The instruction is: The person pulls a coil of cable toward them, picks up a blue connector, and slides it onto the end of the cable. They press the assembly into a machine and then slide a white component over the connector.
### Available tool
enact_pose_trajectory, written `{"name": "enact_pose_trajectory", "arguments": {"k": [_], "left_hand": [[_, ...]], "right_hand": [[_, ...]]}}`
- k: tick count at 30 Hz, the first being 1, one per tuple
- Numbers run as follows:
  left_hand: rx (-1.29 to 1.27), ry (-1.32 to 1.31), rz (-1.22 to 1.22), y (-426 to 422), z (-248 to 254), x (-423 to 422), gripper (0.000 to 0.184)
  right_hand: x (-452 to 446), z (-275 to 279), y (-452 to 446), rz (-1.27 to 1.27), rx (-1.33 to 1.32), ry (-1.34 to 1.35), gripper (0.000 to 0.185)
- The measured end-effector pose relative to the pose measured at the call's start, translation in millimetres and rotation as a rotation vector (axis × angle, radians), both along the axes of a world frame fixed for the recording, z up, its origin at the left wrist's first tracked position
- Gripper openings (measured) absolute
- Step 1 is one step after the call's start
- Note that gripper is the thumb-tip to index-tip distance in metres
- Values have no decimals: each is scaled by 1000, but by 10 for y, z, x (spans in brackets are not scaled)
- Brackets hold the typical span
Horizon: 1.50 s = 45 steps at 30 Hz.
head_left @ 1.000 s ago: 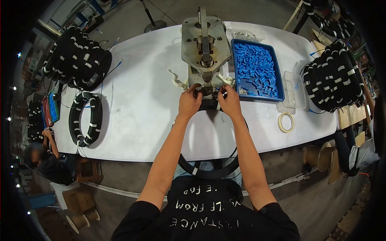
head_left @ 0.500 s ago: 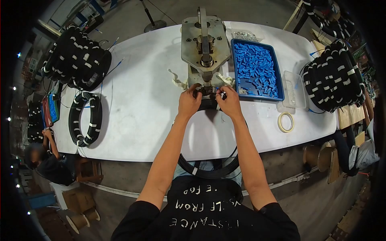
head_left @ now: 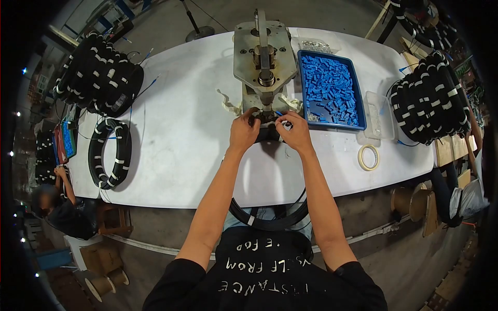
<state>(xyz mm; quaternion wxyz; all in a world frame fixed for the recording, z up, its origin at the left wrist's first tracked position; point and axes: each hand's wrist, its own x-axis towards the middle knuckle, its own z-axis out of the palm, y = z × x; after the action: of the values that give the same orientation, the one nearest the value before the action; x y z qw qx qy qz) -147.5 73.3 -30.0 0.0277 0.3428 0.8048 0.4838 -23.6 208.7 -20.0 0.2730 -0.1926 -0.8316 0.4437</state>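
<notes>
A metal press (head_left: 265, 57) stands at the middle of the white table. At the left of its lower front, my left hand (head_left: 245, 130) is closed on something I cannot make out. My right hand (head_left: 295, 130) is closed at the right of the press front, its fingertips pinching something too small to name, with a bit of blue showing beside them. A black cable coil (head_left: 270, 224) hangs between my forearms, over the table's front edge and my lap; its upper part lies under the press front.
Beside the press is a blue tray (head_left: 363, 111) of blue connectors, with a clear box (head_left: 381, 116) and a tape roll (head_left: 369, 157). Taped black coils are stacked left (head_left: 98, 78) and right (head_left: 433, 101). One coil (head_left: 124, 155) lies left. A co-worker (head_left: 65, 207) sits far left.
The fingers of my right hand have shifted slightly down and left, and more of a blue piece shows by them. My left hand looks unchanged.
</notes>
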Motion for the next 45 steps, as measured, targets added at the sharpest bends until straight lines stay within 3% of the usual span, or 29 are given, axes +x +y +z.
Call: {"name": "enact_pose_trajectory", "arguments": {"k": [8, 11, 30, 39, 45], "left_hand": [[-11, -1, 1, -7, 46, 12, 30], [4, 18, -13, -7, 37, 8, 30], [-122, -37, -8, 9, 64, -8, 34], [-114, 44, 20, -15, 104, 53, 28], [-222, -40, -70, -47, 137, 85, 19]], "right_hand": [[14, -43, 11, 83, 137, -68, 25], [18, -14, 23, 129, 40, -100, 27], [4, -5, -11, 102, 73, -101, 25], [-10, 61, -67, 2, 54, -22, 19], [-10, 93, -161, -140, 147, -48, 27]]}}
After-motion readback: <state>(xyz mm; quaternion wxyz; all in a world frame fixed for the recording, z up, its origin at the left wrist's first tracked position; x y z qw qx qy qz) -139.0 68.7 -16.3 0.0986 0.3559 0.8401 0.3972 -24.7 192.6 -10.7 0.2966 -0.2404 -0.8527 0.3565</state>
